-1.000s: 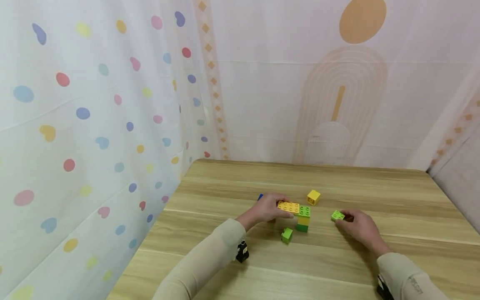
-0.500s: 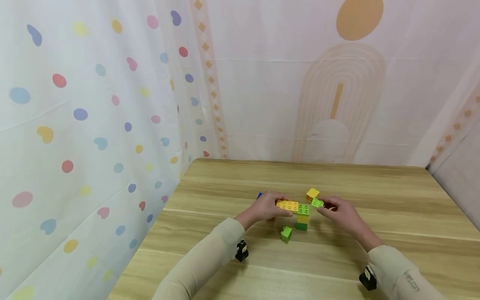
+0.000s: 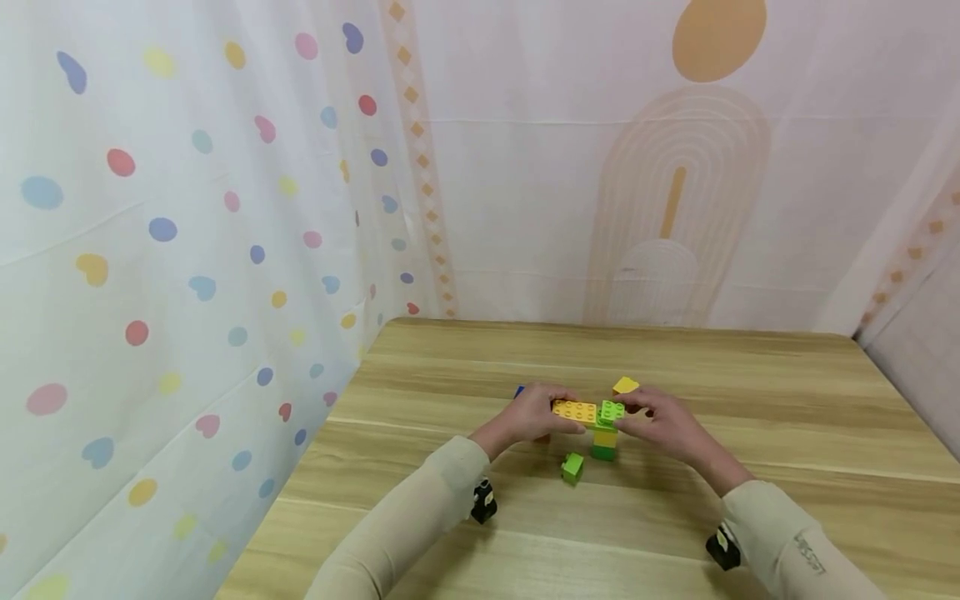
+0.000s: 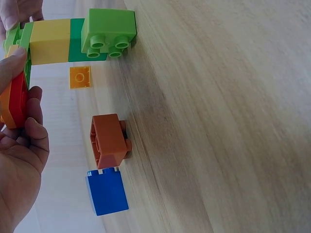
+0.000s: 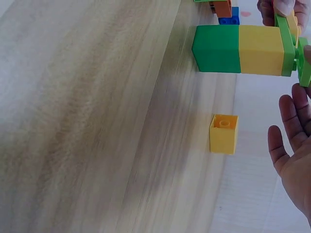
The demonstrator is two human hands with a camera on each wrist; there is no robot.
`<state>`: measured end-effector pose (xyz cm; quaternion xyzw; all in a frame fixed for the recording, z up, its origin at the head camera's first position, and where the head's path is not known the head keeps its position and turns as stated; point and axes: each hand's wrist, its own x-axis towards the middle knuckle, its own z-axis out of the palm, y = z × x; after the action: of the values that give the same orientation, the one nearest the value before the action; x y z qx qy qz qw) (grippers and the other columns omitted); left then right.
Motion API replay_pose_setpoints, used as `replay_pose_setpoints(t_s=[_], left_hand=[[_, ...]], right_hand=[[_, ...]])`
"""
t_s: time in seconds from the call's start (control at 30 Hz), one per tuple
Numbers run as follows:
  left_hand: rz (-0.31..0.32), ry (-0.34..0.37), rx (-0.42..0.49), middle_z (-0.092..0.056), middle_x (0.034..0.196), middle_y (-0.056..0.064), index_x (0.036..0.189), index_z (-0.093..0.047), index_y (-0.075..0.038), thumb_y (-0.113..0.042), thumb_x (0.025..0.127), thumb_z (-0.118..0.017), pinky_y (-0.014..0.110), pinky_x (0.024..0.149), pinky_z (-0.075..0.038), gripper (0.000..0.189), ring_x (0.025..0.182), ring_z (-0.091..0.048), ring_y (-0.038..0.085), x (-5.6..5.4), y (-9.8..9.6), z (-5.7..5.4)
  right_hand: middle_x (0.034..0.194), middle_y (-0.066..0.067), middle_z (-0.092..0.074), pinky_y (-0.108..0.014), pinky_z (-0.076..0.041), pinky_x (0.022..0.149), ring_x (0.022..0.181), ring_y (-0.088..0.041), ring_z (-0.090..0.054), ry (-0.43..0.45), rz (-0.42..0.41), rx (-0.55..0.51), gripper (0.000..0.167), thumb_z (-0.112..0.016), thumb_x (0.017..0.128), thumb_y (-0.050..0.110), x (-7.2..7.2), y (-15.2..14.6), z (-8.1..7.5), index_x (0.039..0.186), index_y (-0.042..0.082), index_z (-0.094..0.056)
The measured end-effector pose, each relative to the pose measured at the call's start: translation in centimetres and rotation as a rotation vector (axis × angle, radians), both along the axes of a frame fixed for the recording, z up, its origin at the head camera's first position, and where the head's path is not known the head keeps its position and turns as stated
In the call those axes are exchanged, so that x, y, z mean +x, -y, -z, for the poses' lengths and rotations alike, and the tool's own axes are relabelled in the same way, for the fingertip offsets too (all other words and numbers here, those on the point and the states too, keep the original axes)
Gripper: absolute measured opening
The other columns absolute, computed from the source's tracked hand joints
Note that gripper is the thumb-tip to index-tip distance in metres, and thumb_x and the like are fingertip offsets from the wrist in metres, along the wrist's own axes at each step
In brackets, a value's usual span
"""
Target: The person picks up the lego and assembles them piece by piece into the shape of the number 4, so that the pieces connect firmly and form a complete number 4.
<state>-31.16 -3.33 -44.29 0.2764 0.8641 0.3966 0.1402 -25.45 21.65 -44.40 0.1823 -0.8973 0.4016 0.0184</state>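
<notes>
A stack stands on the table: a dark green brick (image 5: 217, 48) below, a yellow brick (image 4: 50, 42) above it, then a thin light green piece (image 5: 287, 46). My left hand (image 3: 531, 413) grips a long orange-yellow brick (image 3: 575, 411) with a red layer (image 4: 18, 104) under it, level with the stack's top and against its left side. Between thumb and fingers, my right hand (image 3: 662, 423) pinches a small light green brick (image 3: 612, 410) over the stack. Studs show between that brick and the thin piece in the right wrist view, so it is not pressed flat.
In front of the stack lies a light green brick (image 3: 573, 467) on its side. A yellow brick (image 3: 626, 385) lies behind the stack. An orange-brown brick (image 4: 108, 141) and a blue brick (image 4: 107, 191) lie under and behind the left hand. Curtains (image 3: 510, 208) hang behind the wooden table (image 3: 420, 358).
My right hand has moved left from the right side of the table, carrying the small light green brick onto the stack's top. The left hand has stayed in place.
</notes>
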Motion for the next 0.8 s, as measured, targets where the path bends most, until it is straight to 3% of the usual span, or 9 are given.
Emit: replay_pose_setpoints(t_s=[0.23,0.8], left_hand=[[-0.014,0.022,0.01,-0.065,0.097,-0.008,0.112,-0.072,-0.015,-0.032,0.081,-0.084,0.025,0.07,-0.05,0.038,0.085,-0.059,0.01,0.04,-0.02,0.07],[0.001,0.011,0.022,-0.065,0.094,-0.007,0.108,-0.073,-0.015,-0.031,0.081,-0.084,0.025,0.068,-0.05,0.034,0.082,-0.059,0.01,-0.13,0.01,0.28]], right_hand=[[0.112,-0.008,-0.062,-0.049,-0.047,0.083,0.106,-0.032,-0.058,0.002,-0.039,0.031,0.041,-0.071,0.093,0.029,-0.3,0.27,-0.12,0.124,0.003,-0.068],[0.113,-0.009,-0.063,-0.039,-0.047,0.077,0.099,-0.029,-0.058,0.002,-0.087,0.07,0.039,-0.074,0.09,0.026,-0.7,0.33,-0.72,0.123,0.004,-0.069]])
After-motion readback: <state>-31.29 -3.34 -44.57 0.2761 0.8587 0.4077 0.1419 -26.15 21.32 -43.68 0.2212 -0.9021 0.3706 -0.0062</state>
